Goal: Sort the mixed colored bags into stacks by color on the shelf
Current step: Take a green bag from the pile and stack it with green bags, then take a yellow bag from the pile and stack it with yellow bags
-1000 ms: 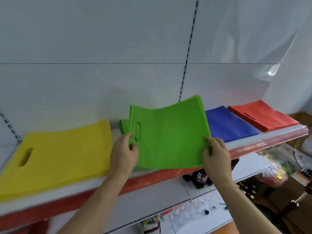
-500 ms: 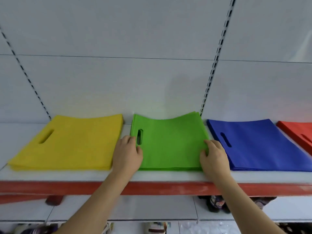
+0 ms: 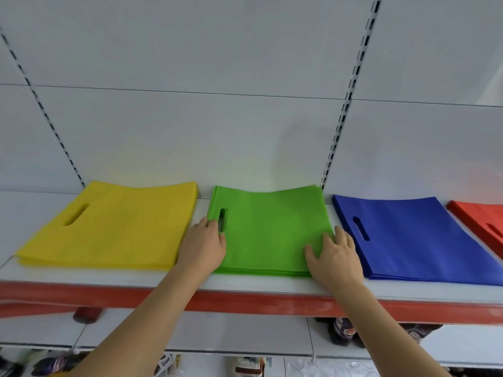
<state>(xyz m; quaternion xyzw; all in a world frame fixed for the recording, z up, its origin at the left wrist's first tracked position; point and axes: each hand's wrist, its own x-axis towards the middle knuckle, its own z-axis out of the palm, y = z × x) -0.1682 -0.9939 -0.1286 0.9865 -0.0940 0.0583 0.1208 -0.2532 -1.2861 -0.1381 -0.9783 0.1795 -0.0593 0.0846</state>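
Four flat stacks of cloth bags lie side by side on the white shelf (image 3: 245,288): yellow bags (image 3: 114,227) at the left, green bags (image 3: 269,229) in the middle, blue bags (image 3: 413,238) to their right, red bags (image 3: 481,221) cut off at the right edge. My left hand (image 3: 202,244) rests on the green stack's left edge beside its handle slot. My right hand (image 3: 336,254) lies flat with spread fingers on the stack's front right corner.
The shelf has a red front lip (image 3: 258,303) and a white slotted back panel (image 3: 245,118). Below it, a lower shelf holds dark bottles (image 3: 343,331) and small packaged goods.
The green bags were lifted and tilted a second ago; now they lie flat on the stack. My right hand has slid onto the top of the corner and flattened. The view has shifted right.
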